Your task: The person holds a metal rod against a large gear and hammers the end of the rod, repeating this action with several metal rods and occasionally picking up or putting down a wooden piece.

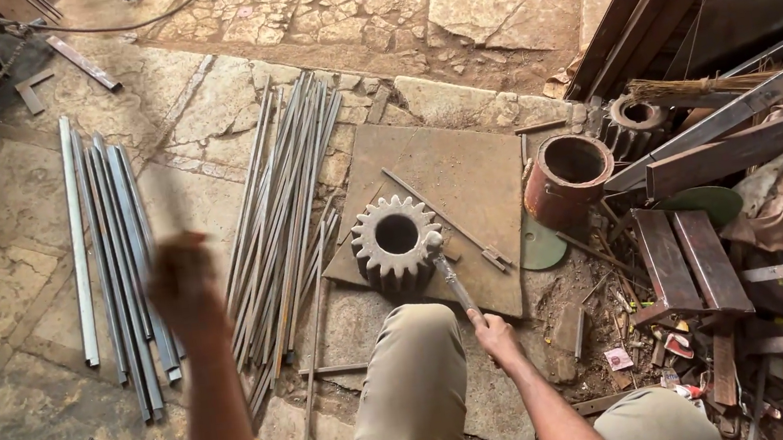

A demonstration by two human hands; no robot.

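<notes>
Down nearest us we see our bent knee (410, 385) in tan trousers, and on either side of it our two forearms with yellow cuffs. Our right hand (495, 334) is clenched around the near end of a short metal rod (451, 277), which slants up and away so that its far tip touches the right rim of a big toothed gear (395, 237). Our left hand (185, 285) is raised and badly blurred; it looks closed around a thin handle (176, 210) rising from it, but we cannot tell what is on the end.

The gear sits flat, hole up, on the near left corner of a square steel plate (465, 177) lying on the stone floor (12, 253). A thin bar (440, 216) lies slantwise across the plate, just beyond the gear.

Left of the plate, a loose bundle of long thin rods (286, 198) fans out over the floor, its near ends close to our knee. Further left, well apart from them, lie several flat metal strips (115, 251) side by side.

Just past the plate's right edge stands a rusty red pipe section (567, 175), open end up, with a second, darker gear (634, 122) behind it. Rusty beams and scrap (701, 258) crowd the right side.
</notes>
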